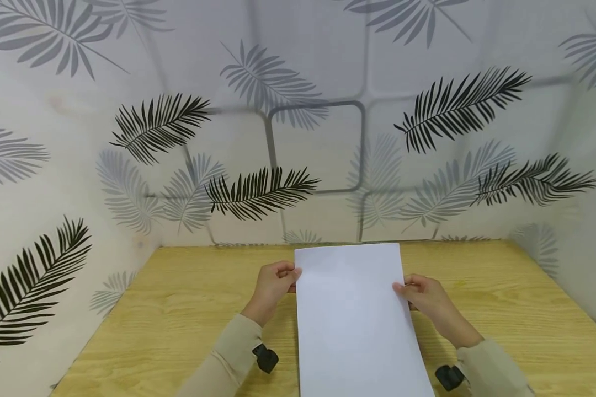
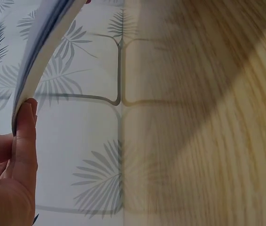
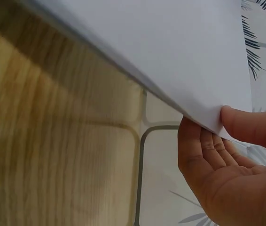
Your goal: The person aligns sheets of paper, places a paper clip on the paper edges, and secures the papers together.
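A stack of white paper (image 1: 350,320) stands out in the head view, its far end raised off the table and its near end running out of the frame. My left hand (image 1: 272,288) pinches the left edge near the far end, thumb on top and fingers beneath. On the opposite edge, my right hand (image 1: 431,302) grips the stack the same way. Several layers show along the thick side of the paper (image 2: 41,56) in the left wrist view. From the right wrist, the thumb presses the white face of the paper (image 3: 184,56), with the fingers curled under its edge.
The wood-grain table (image 1: 193,309) extends to both sides of the paper. Behind it rises a pale wall covering (image 1: 318,143) with leaf prints and grey lines, which also closes in the left and right sides. Small black devices (image 1: 265,359) sit at both wrists.
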`<control>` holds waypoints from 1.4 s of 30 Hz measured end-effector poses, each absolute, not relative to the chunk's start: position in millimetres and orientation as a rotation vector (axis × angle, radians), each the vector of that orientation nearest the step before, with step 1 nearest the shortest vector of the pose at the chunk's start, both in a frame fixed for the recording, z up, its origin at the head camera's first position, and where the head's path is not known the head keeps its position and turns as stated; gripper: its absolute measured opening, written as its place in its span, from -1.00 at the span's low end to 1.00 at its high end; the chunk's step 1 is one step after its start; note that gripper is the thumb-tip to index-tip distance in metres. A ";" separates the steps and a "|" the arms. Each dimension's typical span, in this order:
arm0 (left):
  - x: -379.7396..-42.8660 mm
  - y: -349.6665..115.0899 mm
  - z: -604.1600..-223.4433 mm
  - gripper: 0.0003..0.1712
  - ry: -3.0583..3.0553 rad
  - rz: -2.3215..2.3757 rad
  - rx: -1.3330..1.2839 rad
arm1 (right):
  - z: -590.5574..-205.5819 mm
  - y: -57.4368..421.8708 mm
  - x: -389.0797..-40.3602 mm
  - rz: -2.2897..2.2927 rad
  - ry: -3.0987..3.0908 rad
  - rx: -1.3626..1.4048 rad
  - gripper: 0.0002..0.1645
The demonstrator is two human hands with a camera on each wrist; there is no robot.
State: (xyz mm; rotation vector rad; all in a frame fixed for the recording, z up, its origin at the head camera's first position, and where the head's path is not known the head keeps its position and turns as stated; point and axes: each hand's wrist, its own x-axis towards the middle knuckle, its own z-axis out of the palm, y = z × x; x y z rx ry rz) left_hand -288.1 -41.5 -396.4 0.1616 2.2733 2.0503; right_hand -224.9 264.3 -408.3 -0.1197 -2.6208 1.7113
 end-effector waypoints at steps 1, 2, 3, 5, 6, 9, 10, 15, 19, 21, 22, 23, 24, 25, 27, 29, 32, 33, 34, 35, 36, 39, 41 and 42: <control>-287.7 -41.7 -397.1 -0.77 2.281 2.049 0.166 | -410.0 265.0 -225.7 1.713 -2.624 -0.113 -0.68; -287.5 -41.8 -397.8 -0.77 2.286 2.051 0.172 | -411.2 265.3 -226.0 1.721 -2.622 -0.115 -0.68; -287.6 -41.7 -398.4 -0.77 2.289 2.053 0.176 | -412.5 265.9 -226.4 1.725 -2.616 -0.109 -0.69; -287.9 -41.3 -399.4 -0.77 2.296 2.054 0.188 | -414.2 268.4 -226.8 1.728 -2.610 -0.070 -0.68; -288.1 -41.0 -399.8 -0.78 2.299 2.054 0.189 | -414.6 270.0 -227.1 1.732 -2.608 -0.052 -0.67; -287.9 -40.4 -400.2 -0.79 2.306 2.057 0.184 | -414.8 278.1 -229.1 1.725 -2.629 0.020 -0.65; -287.9 -40.2 -400.5 -0.80 2.308 2.057 0.179 | -414.3 282.3 -230.1 1.716 -2.639 0.043 -0.64; -286.6 -40.8 -402.0 -0.81 2.302 2.058 0.164 | -413.0 312.1 -235.6 1.524 -2.680 0.102 -0.65; -285.0 -42.9 -402.9 -0.81 2.297 2.063 0.155 | -413.4 335.7 -236.7 1.213 -2.721 0.065 -0.68; -284.7 -43.3 -402.5 -0.81 2.298 2.068 0.156 | -414.9 345.8 -237.3 1.060 -2.728 0.031 -0.71; -284.6 -43.2 -402.3 -0.81 2.300 2.068 0.159 | -415.3 350.3 -237.6 1.012 -2.723 0.011 -0.72; -284.6 -43.0 -401.9 -0.81 2.301 2.068 0.162 | -416.2 354.6 -238.1 0.979 -2.718 -0.012 -0.73; -284.7 -42.7 -401.6 -0.82 2.303 2.067 0.163 | -417.1 358.3 -238.9 0.943 -2.710 -0.034 -0.74; -284.8 -42.4 -401.3 -0.82 2.306 2.064 0.166 | -418.0 361.5 -239.5 0.918 -2.700 -0.057 -0.75; -285.3 -41.5 -400.9 -0.83 2.304 2.060 0.162 | -419.2 367.7 -240.7 0.913 -2.695 -0.106 -0.73; -285.8 -41.9 -400.6 -0.83 2.301 2.056 0.156 | -420.5 371.8 -242.7 0.933 -2.702 -0.153 -0.70; -286.3 -42.4 -400.6 -0.81 2.296 2.050 0.148 | -421.9 376.9 -244.9 0.975 -2.728 -0.215 -0.66; -286.2 -42.7 -400.6 -0.80 2.297 2.047 0.147 | -422.6 378.4 -245.6 0.984 -2.738 -0.232 -0.65; -286.1 -42.9 -400.6 -0.80 2.298 2.045 0.146 | -423.1 379.8 -246.4 0.985 -2.748 -0.244 -0.65; -285.8 -43.3 -400.7 -0.79 2.299 2.041 0.145 | -423.7 381.3 -247.3 0.985 -2.758 -0.255 -0.64; -285.4 -43.7 -400.5 -0.79 2.299 2.040 0.145 | -424.1 382.9 -248.6 0.973 -2.770 -0.259 -0.63; -284.0 -45.1 -400.6 -0.78 2.302 2.036 0.147 | -424.9 387.1 -252.5 0.930 -2.813 -0.277 -0.60; -283.3 -46.0 -400.9 -0.78 2.301 2.036 0.151 | -424.7 389.5 -255.0 0.909 -2.844 -0.291 -0.59; -283.2 -46.4 -401.1 -0.78 2.302 2.037 0.155 | -424.9 390.4 -256.1 0.899 -2.858 -0.300 -0.59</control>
